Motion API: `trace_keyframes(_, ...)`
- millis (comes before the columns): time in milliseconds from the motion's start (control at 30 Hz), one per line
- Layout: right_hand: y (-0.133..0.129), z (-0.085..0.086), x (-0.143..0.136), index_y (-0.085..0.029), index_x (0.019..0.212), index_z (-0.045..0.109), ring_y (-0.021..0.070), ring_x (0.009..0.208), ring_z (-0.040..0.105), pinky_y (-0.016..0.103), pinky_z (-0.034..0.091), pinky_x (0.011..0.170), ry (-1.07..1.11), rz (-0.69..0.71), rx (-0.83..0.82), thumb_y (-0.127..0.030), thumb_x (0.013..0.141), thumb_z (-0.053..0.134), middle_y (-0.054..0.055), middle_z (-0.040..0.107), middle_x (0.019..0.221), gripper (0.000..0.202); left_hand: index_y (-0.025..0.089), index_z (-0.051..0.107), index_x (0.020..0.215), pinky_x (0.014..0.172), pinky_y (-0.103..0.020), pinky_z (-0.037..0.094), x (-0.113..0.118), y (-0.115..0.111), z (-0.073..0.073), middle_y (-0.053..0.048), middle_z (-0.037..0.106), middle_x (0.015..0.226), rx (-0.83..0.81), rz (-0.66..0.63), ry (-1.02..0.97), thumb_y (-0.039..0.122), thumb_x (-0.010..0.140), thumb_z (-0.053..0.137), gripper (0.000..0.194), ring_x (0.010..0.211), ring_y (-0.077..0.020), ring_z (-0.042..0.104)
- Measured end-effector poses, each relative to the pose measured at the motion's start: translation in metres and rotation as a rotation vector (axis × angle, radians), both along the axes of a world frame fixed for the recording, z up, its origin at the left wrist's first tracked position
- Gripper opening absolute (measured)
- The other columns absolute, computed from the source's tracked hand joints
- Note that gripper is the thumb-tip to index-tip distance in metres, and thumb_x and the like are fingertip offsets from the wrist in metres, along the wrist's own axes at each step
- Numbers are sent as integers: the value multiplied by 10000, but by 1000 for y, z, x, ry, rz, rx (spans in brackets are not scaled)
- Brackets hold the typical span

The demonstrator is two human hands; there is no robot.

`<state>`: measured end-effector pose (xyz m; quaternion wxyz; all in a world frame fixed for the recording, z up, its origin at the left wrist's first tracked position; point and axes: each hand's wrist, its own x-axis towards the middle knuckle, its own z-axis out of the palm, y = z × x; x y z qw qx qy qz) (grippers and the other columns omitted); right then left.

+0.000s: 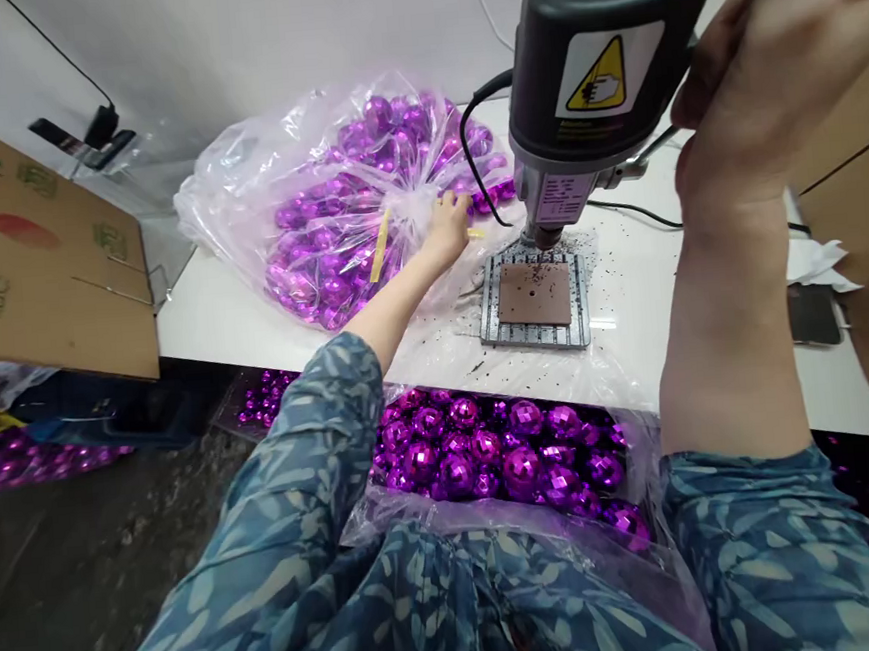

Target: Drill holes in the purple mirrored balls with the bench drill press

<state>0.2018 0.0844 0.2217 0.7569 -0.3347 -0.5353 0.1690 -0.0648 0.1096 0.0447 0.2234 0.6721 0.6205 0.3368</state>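
Left hand (451, 226): reaches over the desk (646, 289) to the gathered part of a clear plastic bag (235, 181); its fingers are bent against the film, and I cannot tell whether they pinch it or have hold of anything.
Right hand (754, 90): raised at the drill press (609, 61), fingers curled where a metal lever (654, 151) meets them; the hand hides its own grip, so I cannot tell how tightly it is closed.
Bag: fills the back left corner of the desk, bulging with shiny purple balls (326, 239).
Drill: a dark housing with a yellow warning label, above a slotted metal base (489, 326) near the middle of the desk.
Base: carries a brown board (553, 306) with a small dark hole; dark crumbs lie around.
Front edge: faceted balls (522, 472) sit just below it, edged by clear plastic.
Right edge: a dark phone (814, 316) beside crumpled white paper (813, 261).
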Motion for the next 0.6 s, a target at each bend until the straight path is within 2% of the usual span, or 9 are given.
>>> trace_keyframes(33, 1, 0, -2, -224, 644, 85, 12, 498, 239, 282, 97, 513, 15, -5, 30, -128, 987, 585, -15, 65, 658, 614, 211, 719, 977, 1258, -671, 399, 0, 17, -7, -166, 646, 1284, -37, 48, -3, 52, 815, 755, 229, 1414, -428, 523)
trace_keyframes(100, 0, 1, -4, -223, 611, 107, 15, 494, 241, 294, 77, 534, 24, -6, 73, -64, 973, 563, -19, 71, 619, 603, 221, 728, 975, 1238, -681, 430, -1, 36, -18, -148, 620, 1303, -96, 81, -33, 39, 745, 792, 300, 1392, -430, 545)
trace_keyframes(233, -4, 3, -7, -226, 576, 158, 24, 463, 255, 308, 72, 549, 28, -22, 84, -8, 958, 545, -31, 113, 556, 586, 214, 724, 942, 1222, -592, 491, -5, 36, -26, -126, 631, 1294, -37, 37, -143, 55, 695, 826, 311, 1256, -349, 638)
trace_keyframes(333, -2, 5, -9, -241, 576, 141, 29, 449, 256, 322, 53, 534, 72, -34, 80, -1, 965, 530, -37, 84, 560, 601, 215, 723, 985, 1176, -532, 535, -5, 22, -19, -106, 704, 1155, -18, -23, -306, 150, 747, 876, 290, 1194, -304, 682)
trace_keyframes(433, 3, 4, -10, -245, 609, 129, 20, 432, 214, 333, 39, 505, 81, -50, 44, -17, 1007, 441, -41, 73, 578, 555, 228, 717, 1103, 1035, -482, 621, -2, -1, -6, -80, 759, 1056, -187, -45, -599, 354, 916, 816, 246, 1072, -258, 757)
trace_keyframes(533, 9, 1, -9, -247, 634, 101, 14, 432, 172, 341, 44, 494, 69, -50, 66, -50, 1034, 389, -38, 79, 594, 530, 207, 722, 1127, 1000, -461, 652, 0, -32, 3, -108, 798, 1158, -350, -67, -828, 399, 1003, 732, 229, 1086, -239, 786)
trace_keyframes(600, 10, -1, -8, -252, 647, 92, 12, 440, 161, 338, 49, 501, 64, -34, 82, -72, 1042, 390, -39, 82, 606, 526, 209, 732, 1172, 1035, -466, 650, 1, -54, 2, -118, 802, 1249, -383, -104, -878, 379, 997, 755, 245, 1149, -240, 785)
